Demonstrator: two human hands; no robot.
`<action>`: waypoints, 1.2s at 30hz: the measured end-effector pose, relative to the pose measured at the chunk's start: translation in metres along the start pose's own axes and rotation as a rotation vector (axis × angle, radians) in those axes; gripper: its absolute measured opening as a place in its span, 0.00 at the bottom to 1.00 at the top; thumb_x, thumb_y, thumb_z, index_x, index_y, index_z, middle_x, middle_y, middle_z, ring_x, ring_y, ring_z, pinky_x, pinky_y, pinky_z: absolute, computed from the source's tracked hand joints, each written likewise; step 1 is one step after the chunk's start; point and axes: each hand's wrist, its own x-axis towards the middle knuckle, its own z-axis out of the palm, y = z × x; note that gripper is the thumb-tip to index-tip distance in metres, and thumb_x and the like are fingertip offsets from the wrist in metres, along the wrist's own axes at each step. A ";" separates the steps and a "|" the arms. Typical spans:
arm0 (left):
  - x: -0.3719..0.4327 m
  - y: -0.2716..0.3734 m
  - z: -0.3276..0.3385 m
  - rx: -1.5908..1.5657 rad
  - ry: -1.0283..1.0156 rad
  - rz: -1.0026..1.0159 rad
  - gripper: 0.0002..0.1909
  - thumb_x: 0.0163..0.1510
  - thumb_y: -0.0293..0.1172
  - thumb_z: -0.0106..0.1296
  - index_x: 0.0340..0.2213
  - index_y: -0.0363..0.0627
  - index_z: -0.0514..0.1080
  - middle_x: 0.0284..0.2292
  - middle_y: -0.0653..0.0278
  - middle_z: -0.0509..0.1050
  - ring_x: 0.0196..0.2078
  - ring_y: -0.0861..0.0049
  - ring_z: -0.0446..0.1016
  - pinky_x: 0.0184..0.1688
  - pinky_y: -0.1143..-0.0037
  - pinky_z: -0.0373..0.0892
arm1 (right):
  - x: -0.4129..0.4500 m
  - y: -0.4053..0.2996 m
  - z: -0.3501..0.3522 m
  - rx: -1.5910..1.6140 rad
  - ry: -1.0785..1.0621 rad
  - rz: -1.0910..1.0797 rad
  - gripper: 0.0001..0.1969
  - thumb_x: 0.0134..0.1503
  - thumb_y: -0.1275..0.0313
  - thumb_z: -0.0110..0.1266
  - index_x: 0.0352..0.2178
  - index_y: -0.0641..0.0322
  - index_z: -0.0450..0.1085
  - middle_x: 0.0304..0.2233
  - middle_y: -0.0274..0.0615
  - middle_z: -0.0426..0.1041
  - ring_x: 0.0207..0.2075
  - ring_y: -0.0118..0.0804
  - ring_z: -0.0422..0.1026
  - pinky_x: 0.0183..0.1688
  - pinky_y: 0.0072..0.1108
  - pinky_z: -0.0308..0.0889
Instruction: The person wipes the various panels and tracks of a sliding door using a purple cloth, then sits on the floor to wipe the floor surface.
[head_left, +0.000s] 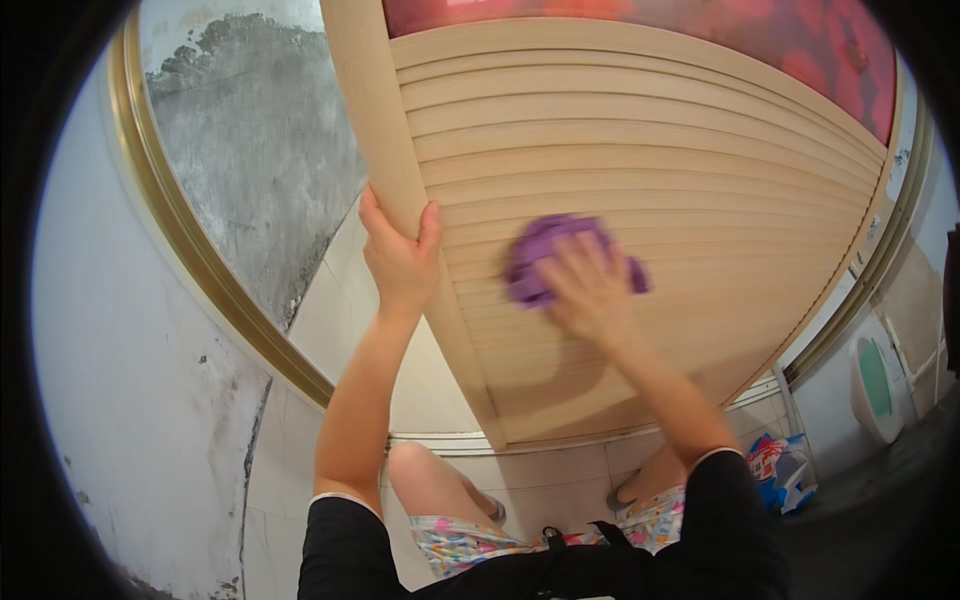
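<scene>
My left hand (401, 259) grips the left edge of a louvred door panel (540, 172), thumb on its face and fingers round the outer side. Against the slats, a little right of the panel's left stile, my right hand (589, 289) presses a bunched purple cloth (551, 251) with spread fingers. Both the cloth and the hand look blurred. The panel is light wood-coloured, with horizontal slats, and above them is a glossy red and pink patterned section (817, 56).
A gold-coloured door frame (217, 292) curves down the left side beside a stained wall. Along the floor under the panel runs a metal track (442, 442). At the lower right lie a blue, white and red plastic bag (780, 469) and a white container with green inside (874, 382).
</scene>
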 end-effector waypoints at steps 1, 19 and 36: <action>0.000 0.000 0.001 -0.021 -0.001 -0.036 0.35 0.51 0.33 0.55 0.55 0.39 0.50 0.42 0.44 0.71 0.40 0.51 0.74 0.41 0.63 0.69 | -0.018 0.030 -0.017 -0.100 -0.007 0.057 0.31 0.37 0.63 0.59 0.48 0.43 0.66 0.58 0.38 0.59 0.61 0.46 0.54 0.56 0.51 0.47; 0.004 -0.011 -0.001 0.017 0.128 0.028 0.32 0.52 0.35 0.54 0.54 0.39 0.52 0.41 0.44 0.71 0.40 0.51 0.73 0.41 0.65 0.69 | 0.017 -0.091 0.035 -0.039 -0.012 -0.019 0.28 0.45 0.58 0.58 0.51 0.37 0.65 0.60 0.36 0.56 0.61 0.38 0.54 0.60 0.50 0.37; 0.019 -0.049 -0.059 0.108 0.145 -0.052 0.33 0.52 0.38 0.53 0.54 0.42 0.52 0.44 0.47 0.70 0.43 0.53 0.72 0.43 0.65 0.68 | -0.146 0.094 -0.047 -0.191 0.075 0.378 0.21 0.47 0.63 0.53 0.43 0.59 0.67 0.60 0.55 0.51 0.64 0.63 0.40 0.59 0.59 0.31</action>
